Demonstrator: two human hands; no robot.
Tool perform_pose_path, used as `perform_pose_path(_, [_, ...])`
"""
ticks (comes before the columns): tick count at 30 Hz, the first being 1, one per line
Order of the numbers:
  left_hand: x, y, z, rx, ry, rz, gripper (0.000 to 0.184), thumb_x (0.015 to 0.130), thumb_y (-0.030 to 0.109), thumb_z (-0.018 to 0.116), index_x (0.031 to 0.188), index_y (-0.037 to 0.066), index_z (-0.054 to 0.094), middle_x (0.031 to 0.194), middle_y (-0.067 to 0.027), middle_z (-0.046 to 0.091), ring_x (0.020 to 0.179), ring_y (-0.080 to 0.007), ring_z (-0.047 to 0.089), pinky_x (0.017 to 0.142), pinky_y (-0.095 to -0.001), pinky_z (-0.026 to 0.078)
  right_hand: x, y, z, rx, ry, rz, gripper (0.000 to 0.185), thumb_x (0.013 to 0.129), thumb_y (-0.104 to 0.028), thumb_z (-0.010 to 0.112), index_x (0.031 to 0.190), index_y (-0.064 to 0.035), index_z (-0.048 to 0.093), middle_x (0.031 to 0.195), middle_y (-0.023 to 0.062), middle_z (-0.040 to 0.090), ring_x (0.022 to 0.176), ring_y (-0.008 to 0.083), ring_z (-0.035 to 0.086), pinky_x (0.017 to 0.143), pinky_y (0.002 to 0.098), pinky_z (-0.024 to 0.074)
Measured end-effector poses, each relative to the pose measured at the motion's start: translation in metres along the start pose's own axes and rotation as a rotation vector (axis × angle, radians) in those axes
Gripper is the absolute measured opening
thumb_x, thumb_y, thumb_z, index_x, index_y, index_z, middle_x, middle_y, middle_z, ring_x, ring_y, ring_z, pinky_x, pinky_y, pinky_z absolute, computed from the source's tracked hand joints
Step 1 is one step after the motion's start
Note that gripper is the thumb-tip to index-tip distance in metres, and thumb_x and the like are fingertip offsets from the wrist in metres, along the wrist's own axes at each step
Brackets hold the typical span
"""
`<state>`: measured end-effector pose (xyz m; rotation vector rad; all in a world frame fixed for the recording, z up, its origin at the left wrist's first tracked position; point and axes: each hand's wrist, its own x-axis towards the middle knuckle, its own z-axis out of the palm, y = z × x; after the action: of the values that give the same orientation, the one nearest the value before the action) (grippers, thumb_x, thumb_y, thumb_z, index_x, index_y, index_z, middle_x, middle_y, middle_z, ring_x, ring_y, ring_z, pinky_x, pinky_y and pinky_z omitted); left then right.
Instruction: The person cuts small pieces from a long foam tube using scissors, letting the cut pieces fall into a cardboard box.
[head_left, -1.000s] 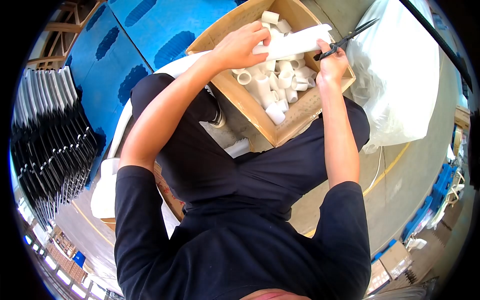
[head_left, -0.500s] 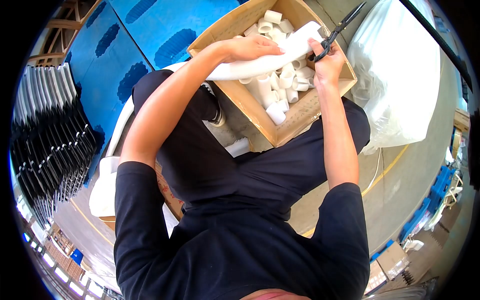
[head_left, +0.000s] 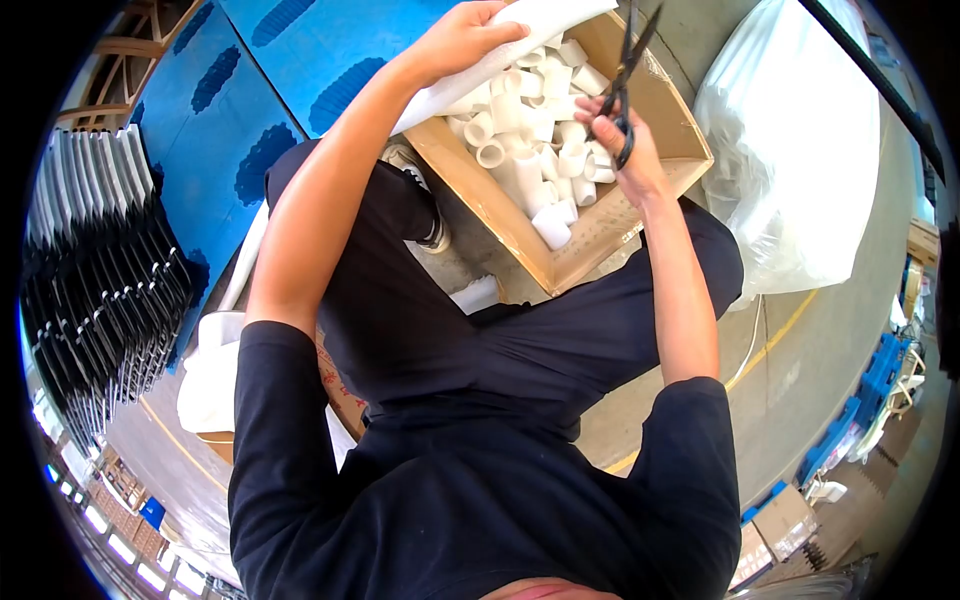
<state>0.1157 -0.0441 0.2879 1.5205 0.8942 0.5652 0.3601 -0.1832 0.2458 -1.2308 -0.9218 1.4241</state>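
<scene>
A long white foam tube runs over the far left edge of a cardboard box. My left hand is closed around it, near the tube's free end. Black scissors are in my right hand, blades pointing up and slightly parted, fingers around the handles. That hand is over the right side of the box, apart from the tube. Short white tube pieces lie heaped inside the box, several with their hollow ends showing.
A large translucent plastic bag stands to the right of the box. Blue panels lie at the left, beside a stack of black and white parts. My bent legs flank the box's near side.
My left hand has carried the tube up and away from the scissors. My right hand has shifted left and down a little, and the scissors have turned more upright.
</scene>
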Motion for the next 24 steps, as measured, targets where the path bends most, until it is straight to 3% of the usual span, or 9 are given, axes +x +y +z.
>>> perform_pose_path(6, [0.001, -0.002, 0.007, 0.121, 0.107, 0.026, 0.035, 0.089, 0.028, 0.064, 0.111, 0.001, 0.064, 0.092, -0.0021, 0.066, 0.080, -0.0076, 0.060, 0.073, -0.0249, 0.048, -0.016, 0.022, 0.020, -0.229, -0.178, 0.267, 0.082, 0.077, -0.032, 0.081, 0.136, 0.0037, 0.037, 0.135, 0.0177, 0.050, 0.128, 0.0248, 0.046, 0.107, 0.0353, 0.0385])
perform_pose_path(10, [0.000, -0.005, 0.007, 0.133, 0.086, -0.013, 0.038, 0.086, 0.029, 0.065, 0.111, 0.000, 0.065, 0.091, -0.0042, 0.067, 0.081, -0.0094, 0.060, 0.074, -0.0261, 0.048, -0.016, 0.022, 0.025, -0.313, -0.208, 0.268, 0.088, 0.074, -0.036, 0.083, 0.137, 0.0030, 0.035, 0.137, 0.0182, 0.046, 0.131, 0.0257, 0.042, 0.107, 0.0362, 0.0382])
perform_pose_path(13, [0.002, -0.008, 0.011, 0.250, 0.115, 0.067, 0.038, 0.077, 0.032, 0.066, 0.095, -0.001, 0.069, 0.079, -0.0104, 0.068, 0.074, -0.0170, 0.063, 0.071, -0.0310, 0.049, -0.014, 0.022, 0.027, -0.475, -0.239, 0.279, 0.094, 0.071, -0.038, 0.085, 0.137, 0.0034, 0.034, 0.137, 0.0188, 0.044, 0.131, 0.0269, 0.041, 0.107, 0.0367, 0.0385])
perform_pose_path(22, [0.003, -0.011, 0.005, 0.375, 0.067, 0.135, 0.040, 0.076, 0.033, 0.066, 0.098, 0.000, 0.068, 0.081, -0.0140, 0.068, 0.075, -0.0219, 0.064, 0.073, -0.0344, 0.050, -0.011, 0.025, 0.026, -0.461, -0.230, 0.255, 0.093, 0.070, -0.038, 0.086, 0.136, 0.0041, 0.036, 0.133, 0.0189, 0.046, 0.128, 0.0273, 0.044, 0.105, 0.0372, 0.0403])
perform_pose_path(24, [0.000, -0.007, 0.005, 0.405, 0.057, 0.120, 0.037, 0.078, 0.029, 0.064, 0.099, -0.001, 0.067, 0.082, -0.0115, 0.067, 0.076, -0.0188, 0.062, 0.074, -0.0326, 0.049, -0.011, 0.028, 0.024, -0.436, -0.216, 0.214, 0.092, 0.071, -0.038, 0.086, 0.136, 0.0037, 0.036, 0.133, 0.0187, 0.047, 0.127, 0.0270, 0.044, 0.104, 0.0367, 0.0409])
